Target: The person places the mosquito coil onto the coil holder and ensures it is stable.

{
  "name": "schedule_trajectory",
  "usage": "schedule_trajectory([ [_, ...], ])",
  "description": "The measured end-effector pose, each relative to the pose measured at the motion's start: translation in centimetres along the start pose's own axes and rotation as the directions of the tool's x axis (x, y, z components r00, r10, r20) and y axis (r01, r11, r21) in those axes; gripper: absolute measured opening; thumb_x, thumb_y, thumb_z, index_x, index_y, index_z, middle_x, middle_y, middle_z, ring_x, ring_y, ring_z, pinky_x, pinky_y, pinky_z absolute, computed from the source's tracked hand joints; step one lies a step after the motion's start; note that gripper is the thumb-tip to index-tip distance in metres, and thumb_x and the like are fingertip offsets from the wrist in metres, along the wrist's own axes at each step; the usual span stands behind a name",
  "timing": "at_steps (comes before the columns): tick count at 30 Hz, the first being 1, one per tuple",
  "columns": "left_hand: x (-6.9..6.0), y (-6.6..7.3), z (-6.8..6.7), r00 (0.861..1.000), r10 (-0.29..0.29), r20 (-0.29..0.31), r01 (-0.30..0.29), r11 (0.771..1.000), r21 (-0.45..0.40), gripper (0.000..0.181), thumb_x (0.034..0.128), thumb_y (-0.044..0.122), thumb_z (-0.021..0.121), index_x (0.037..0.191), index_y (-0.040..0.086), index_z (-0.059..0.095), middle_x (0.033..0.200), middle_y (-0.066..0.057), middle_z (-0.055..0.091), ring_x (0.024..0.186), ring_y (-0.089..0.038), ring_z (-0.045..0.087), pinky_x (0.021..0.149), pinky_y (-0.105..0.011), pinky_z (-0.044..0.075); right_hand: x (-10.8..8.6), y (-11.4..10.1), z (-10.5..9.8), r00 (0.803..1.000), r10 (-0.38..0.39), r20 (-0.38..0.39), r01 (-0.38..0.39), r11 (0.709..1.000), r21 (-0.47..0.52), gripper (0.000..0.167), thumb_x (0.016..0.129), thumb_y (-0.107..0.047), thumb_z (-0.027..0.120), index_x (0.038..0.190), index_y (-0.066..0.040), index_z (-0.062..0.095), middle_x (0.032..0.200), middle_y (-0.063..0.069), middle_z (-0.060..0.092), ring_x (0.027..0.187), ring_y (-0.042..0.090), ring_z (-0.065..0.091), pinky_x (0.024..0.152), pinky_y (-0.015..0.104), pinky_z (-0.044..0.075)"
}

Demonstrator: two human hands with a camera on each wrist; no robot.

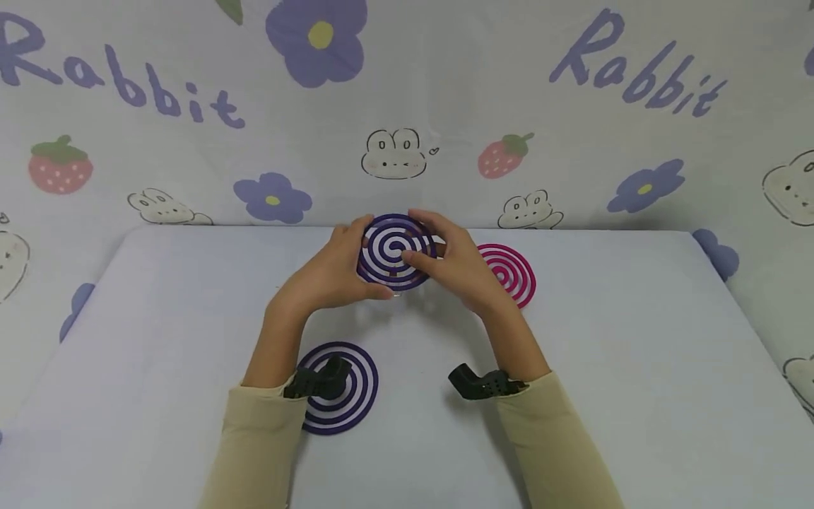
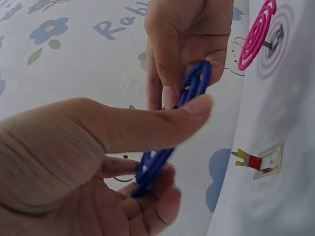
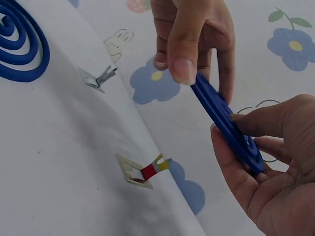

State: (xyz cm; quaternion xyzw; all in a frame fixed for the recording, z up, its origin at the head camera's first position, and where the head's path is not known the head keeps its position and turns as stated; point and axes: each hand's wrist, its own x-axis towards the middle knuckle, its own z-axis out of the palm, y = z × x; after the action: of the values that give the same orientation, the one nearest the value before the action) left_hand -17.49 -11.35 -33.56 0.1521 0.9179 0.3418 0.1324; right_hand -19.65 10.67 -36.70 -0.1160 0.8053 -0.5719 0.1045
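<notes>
A dark blue mosquito coil (image 1: 396, 247) is held up above the far middle of the table. My left hand (image 1: 327, 272) grips its left edge, thumb underneath. From the right, my right hand (image 1: 467, 268) pinches it, thumb on the near face near the centre and fingers behind. The wrist views show it edge-on and tilted; whether it is one coil or a nested pair I cannot tell. Under the hands stands a small metal coil stand (image 3: 147, 172) with a red and yellow upright, mostly hidden in the head view.
A pink coil (image 2: 257, 37) sits raised on its own stand (image 2: 278, 38), right of the hands. Another blue coil (image 1: 374, 385) lies near the left forearm, partly covered by the wrist camera. A grey metal stand (image 3: 101, 78) shows in the right wrist view. Behind the white table (image 1: 636, 353) hangs printed cloth.
</notes>
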Motion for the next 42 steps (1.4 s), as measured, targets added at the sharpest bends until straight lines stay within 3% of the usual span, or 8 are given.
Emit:
schedule_trajectory([
  [5, 0.2, -0.3, 0.4, 1.000, -0.008, 0.007, 0.008, 0.998, -0.058, 0.112, 0.0848, 0.022, 0.089, 0.168, 0.005, 0.016, 0.159, -0.026, 0.039, 0.146, -0.039, 0.046, 0.125, -0.056, 0.041, 0.3, 0.8, 0.2, 0.999, 0.019, -0.041, -0.016, 0.998, 0.060, 0.064, 0.099, -0.014, 0.075, 0.158, -0.018, 0.049, 0.153, 0.013, 0.057, 0.132, 0.035, 0.065, 0.109, 0.048, 0.058],
  [12, 0.5, -0.7, 0.1, 0.996, -0.087, 0.013, 0.088, 0.980, -0.180, 0.102, 0.0902, 0.020, 0.082, 0.169, 0.007, 0.018, 0.166, -0.023, 0.038, 0.150, -0.038, 0.043, 0.127, -0.057, 0.039, 1.0, 1.1, 0.9, 0.995, 0.029, -0.097, -0.024, 0.998, 0.050, 0.061, 0.097, -0.017, 0.076, 0.154, -0.018, 0.053, 0.145, 0.015, 0.063, 0.128, 0.033, 0.067, 0.107, 0.047, 0.059],
  [16, 0.8, -1.1, 0.0, 0.992, -0.127, -0.009, 0.118, 0.945, -0.305, 0.082, 0.0989, 0.021, 0.074, 0.166, 0.010, 0.029, 0.161, -0.020, 0.047, 0.144, -0.037, 0.052, 0.119, -0.055, 0.049, 1.2, 1.2, 1.2, 0.992, 0.049, -0.112, -0.044, 0.998, 0.047, 0.060, 0.097, -0.017, 0.077, 0.152, -0.019, 0.054, 0.144, 0.016, 0.064, 0.128, 0.033, 0.067, 0.108, 0.048, 0.059],
  [19, 1.2, -1.4, 0.2, 0.985, -0.166, -0.036, 0.138, 0.903, -0.407, 0.067, 0.1029, 0.018, 0.070, 0.162, 0.011, 0.038, 0.154, -0.021, 0.053, 0.135, -0.037, 0.059, 0.106, -0.050, 0.060, 1.2, 1.3, 1.4, 0.991, 0.060, -0.120, -0.057, 0.998, 0.030, 0.058, 0.097, -0.018, 0.076, 0.152, -0.020, 0.055, 0.145, 0.017, 0.064, 0.130, 0.033, 0.065, 0.110, 0.049, 0.058],
  [22, 1.7, -1.7, 0.5, 0.978, -0.204, -0.049, 0.155, 0.861, -0.484, 0.062, 0.1037, 0.014, 0.068, 0.160, 0.009, 0.042, 0.149, -0.022, 0.054, 0.126, -0.038, 0.065, 0.092, -0.042, 0.066, 1.3, 1.4, 1.4, 0.989, 0.072, -0.128, -0.070, 0.997, 0.023, 0.058, 0.098, -0.019, 0.076, 0.152, -0.019, 0.055, 0.145, 0.018, 0.064, 0.132, 0.033, 0.064, 0.111, 0.050, 0.057],
  [25, 2.1, -2.0, 0.9, 0.972, -0.227, -0.055, 0.168, 0.842, -0.513, 0.060, 0.1038, 0.014, 0.068, 0.158, 0.007, 0.044, 0.147, -0.023, 0.056, 0.122, -0.038, 0.068, 0.084, -0.036, 0.067, 1.4, 1.5, 1.4, 0.987, 0.091, -0.135, -0.087, 0.996, 0.037, 0.059, 0.097, -0.019, 0.076, 0.152, -0.018, 0.055, 0.144, 0.020, 0.064, 0.133, 0.034, 0.063, 0.112, 0.051, 0.056],
  [31, 2.5, -2.3, 1.5, 0.965, -0.254, -0.064, 0.186, 0.835, -0.519, 0.057, 0.1042, 0.017, 0.068, 0.157, 0.008, 0.047, 0.143, -0.023, 0.058, 0.117, -0.036, 0.068, 0.079, -0.032, 0.067, 1.4, 1.9, 1.7, 0.985, 0.122, -0.122, -0.117, 0.992, 0.045, 0.058, 0.098, -0.021, 0.076, 0.152, -0.017, 0.055, 0.146, 0.020, 0.063, 0.135, 0.035, 0.061, 0.114, 0.052, 0.054],
  [42, 2.9, -2.8, 2.3, 0.961, -0.270, -0.067, 0.205, 0.849, -0.488, 0.055, 0.1040, 0.018, 0.068, 0.155, 0.010, 0.050, 0.137, -0.023, 0.060, 0.104, -0.030, 0.068, 0.064, -0.024, 0.062, 1.6, 2.9, 2.5, 0.987, 0.105, -0.124, -0.105, 0.994, 0.009, 0.057, 0.098, -0.022, 0.075, 0.151, -0.015, 0.056, 0.147, 0.022, 0.063, 0.137, 0.036, 0.061, 0.116, 0.051, 0.053],
])
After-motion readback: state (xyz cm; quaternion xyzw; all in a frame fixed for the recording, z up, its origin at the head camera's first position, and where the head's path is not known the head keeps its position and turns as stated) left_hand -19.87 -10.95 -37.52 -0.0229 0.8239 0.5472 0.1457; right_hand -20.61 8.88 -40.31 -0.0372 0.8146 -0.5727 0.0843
